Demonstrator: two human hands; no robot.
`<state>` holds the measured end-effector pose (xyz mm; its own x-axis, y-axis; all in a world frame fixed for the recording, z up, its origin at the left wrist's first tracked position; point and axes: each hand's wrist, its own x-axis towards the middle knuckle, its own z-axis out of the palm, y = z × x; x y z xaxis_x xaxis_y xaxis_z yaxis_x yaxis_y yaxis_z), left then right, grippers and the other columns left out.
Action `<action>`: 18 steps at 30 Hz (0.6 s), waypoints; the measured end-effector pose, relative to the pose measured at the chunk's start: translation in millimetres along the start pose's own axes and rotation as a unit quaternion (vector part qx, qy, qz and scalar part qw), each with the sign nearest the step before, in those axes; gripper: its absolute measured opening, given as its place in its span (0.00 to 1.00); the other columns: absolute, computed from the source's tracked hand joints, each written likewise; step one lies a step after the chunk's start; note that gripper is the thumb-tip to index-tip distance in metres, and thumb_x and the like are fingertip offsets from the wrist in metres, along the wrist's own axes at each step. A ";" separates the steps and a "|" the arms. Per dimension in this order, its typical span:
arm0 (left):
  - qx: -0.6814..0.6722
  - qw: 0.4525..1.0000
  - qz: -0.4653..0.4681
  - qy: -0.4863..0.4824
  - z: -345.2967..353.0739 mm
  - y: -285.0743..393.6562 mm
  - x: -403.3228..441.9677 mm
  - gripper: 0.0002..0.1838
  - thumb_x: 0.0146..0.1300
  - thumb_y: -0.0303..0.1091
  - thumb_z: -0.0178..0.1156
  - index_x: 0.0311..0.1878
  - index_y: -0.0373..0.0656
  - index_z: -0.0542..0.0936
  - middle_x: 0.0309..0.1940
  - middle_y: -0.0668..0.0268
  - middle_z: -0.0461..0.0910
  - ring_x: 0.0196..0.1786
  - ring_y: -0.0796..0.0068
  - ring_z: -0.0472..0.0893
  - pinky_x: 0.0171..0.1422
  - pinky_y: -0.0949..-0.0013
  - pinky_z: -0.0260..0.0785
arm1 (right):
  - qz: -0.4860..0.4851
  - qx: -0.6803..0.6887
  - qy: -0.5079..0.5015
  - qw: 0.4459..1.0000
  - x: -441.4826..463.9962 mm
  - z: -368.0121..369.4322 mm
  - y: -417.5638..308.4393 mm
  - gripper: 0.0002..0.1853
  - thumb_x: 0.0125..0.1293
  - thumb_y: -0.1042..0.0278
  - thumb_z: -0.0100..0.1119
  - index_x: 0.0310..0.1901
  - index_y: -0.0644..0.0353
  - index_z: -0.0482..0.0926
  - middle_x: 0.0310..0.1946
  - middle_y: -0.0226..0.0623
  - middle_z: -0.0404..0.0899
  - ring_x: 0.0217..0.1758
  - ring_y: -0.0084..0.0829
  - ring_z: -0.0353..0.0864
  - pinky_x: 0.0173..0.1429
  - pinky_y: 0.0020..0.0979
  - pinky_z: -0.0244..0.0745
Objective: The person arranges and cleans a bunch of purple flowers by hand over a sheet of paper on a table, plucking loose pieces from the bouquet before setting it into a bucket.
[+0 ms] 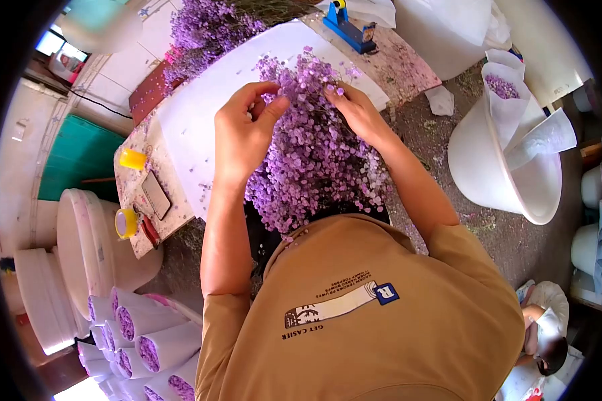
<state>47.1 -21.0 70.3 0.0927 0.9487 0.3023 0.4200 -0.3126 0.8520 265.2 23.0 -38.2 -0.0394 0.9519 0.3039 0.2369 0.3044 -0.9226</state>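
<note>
A large bunch of small purple flowers [314, 150], like baby's breath, rests against my body and over the edge of a white paper sheet [194, 127] on the table. At the bunch's upper left, my left hand [246, 130] has its fingers curled in and the thumb near the index finger. Whatever is between those fingertips is too small to make out. My right hand [358, 115] is closed at the upper right of the bunch, thumb against the blossoms and the other fingers partly hidden by them.
More purple flowers [211, 33] lie at the table's far end. A blue tape dispenser [349, 28] sits beyond the paper. Yellow tape rolls [132, 159], a phone [156, 196] and red-handled pruners [150, 230] lie left. A white tub [475, 160] stands right; wrapped bouquets [137, 334] lower left; another person [545, 321] lower right.
</note>
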 end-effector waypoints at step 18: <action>-0.032 0.990 -0.019 -0.138 36.6 -5.5 -75.4 0.08 0.64 0.29 0.65 0.45 0.39 0.84 0.22 0.69 0.77 0.20 0.79 0.73 0.24 0.71 0.64 | 0.033 0.023 -0.098 0.994 -2.2 -14.7 -18.1 0.36 0.73 0.39 0.54 0.64 0.68 0.74 0.59 0.50 0.80 0.64 0.38 0.77 0.69 0.37 0.68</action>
<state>70.9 -89.0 27.2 0.3254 0.9338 0.1488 0.3705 -0.2707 0.8885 275.3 14.9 -18.6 -0.2147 0.9572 0.1941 0.2003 0.2376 -0.9505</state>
